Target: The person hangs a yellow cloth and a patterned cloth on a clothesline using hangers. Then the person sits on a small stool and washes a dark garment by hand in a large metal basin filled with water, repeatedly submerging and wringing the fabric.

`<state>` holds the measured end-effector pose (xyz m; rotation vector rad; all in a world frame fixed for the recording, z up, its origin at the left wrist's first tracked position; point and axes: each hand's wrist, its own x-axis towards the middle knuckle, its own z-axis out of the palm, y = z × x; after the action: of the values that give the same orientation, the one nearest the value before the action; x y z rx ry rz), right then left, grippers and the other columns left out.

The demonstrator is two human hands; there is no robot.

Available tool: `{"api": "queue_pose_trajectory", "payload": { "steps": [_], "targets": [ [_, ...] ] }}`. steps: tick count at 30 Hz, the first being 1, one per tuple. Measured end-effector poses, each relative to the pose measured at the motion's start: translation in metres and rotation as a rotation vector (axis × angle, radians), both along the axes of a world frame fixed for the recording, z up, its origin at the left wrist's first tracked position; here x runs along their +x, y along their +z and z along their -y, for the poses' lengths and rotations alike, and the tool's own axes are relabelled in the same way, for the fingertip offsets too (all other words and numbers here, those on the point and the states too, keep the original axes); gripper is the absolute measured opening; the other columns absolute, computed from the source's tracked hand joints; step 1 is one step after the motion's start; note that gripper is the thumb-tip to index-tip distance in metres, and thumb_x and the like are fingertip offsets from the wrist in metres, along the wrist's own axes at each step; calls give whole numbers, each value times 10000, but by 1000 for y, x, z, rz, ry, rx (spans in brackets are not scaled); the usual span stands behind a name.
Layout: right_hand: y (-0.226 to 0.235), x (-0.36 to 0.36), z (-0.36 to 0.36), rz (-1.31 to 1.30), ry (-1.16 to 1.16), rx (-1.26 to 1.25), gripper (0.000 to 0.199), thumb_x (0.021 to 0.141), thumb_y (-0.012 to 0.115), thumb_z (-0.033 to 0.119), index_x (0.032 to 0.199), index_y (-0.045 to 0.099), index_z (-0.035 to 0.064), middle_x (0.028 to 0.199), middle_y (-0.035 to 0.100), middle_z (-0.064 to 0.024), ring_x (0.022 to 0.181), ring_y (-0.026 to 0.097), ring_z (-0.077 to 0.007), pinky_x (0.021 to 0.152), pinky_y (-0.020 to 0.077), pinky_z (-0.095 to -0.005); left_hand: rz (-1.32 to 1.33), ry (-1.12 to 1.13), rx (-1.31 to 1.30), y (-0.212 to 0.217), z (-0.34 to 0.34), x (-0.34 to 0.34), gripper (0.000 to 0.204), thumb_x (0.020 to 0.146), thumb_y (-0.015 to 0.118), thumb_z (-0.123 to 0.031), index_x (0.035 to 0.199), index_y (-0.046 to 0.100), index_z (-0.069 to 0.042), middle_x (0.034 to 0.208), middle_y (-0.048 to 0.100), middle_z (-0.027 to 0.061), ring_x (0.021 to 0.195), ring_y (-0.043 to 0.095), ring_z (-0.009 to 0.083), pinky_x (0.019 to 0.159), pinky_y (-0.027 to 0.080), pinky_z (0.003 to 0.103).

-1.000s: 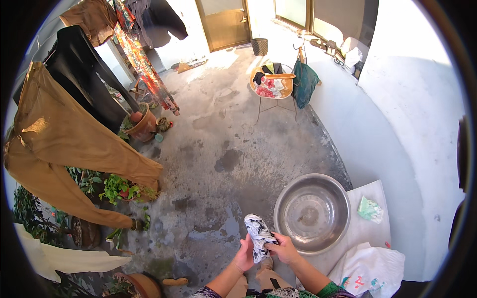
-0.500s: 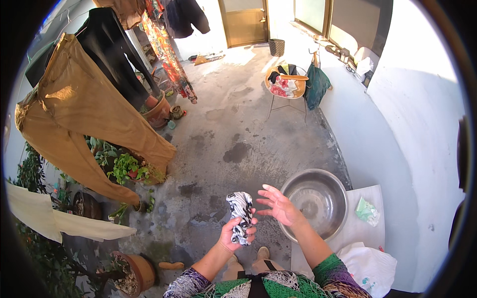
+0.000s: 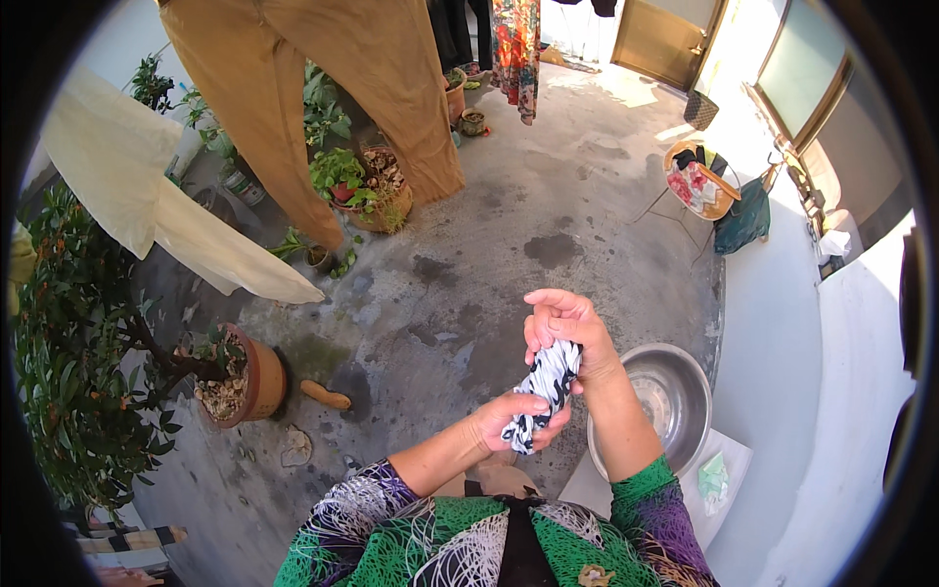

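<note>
Both hands now close on the black-and-white patterned cloth (image 3: 544, 393), where half a second ago the right hand (image 3: 565, 331) was open and held away from it, and the view has swung left, bringing the hanging trousers overhead. The left hand (image 3: 509, 423) has its grip clamped round the lower end of the twisted cloth; the right hand's grip is wrapped over the upper end, fingers curled. The cloth is held upright between them at chest height, above the concrete floor (image 3: 509, 245).

Just to the right, partly hidden behind the right forearm, a steel basin (image 3: 675, 401) sits on the floor, with a white cloth (image 3: 729, 460) and a small green bag (image 3: 713, 479) beside it. To the left stand a terracotta pot (image 3: 256, 377) with a leafy shrub, and a small orange-brown object (image 3: 325, 395) lies near it. Tan trousers (image 3: 323, 108) and a pale sheet (image 3: 156, 205) hang over more potted plants (image 3: 357, 186). Farther off, a basket of clothes on a stand (image 3: 699, 186) sits by the white wall.
</note>
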<state>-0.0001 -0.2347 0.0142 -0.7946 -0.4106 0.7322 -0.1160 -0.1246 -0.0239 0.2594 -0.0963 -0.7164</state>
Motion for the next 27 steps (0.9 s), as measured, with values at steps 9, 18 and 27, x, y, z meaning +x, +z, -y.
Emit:
{"api": "queue_pose_trajectory", "payload": {
  "steps": [9,18,27],
  "targets": [
    [-81,23,-146,551,-173,-785,235,889,544,124,1070,645,13,650,631,-94,584,633,-186,549,498,-333,103,615,1380,-65,-94,21,389,759,704,-229,1051,564,-14,876,641,68,762,607,157,675,479,317],
    [-84,-10,-248,883,-407,-1455,410,883,561,376,1212,580,131,927,664,-229,898,624,-423,771,502,-482,-32,674,1889,-72,-167,4,566,692,724,-453,1064,588,-48,943,679,159,905,655,325,756,501,407],
    [-33,-2,-218,-40,324,-231,856,809,592,607,1417,337,60,1346,445,-206,1143,524,-356,881,479,-495,-17,261,-24,-33,-216,-41,378,814,631,-345,1032,525,-55,734,569,89,638,541,190,500,417,326]
  ]
}}
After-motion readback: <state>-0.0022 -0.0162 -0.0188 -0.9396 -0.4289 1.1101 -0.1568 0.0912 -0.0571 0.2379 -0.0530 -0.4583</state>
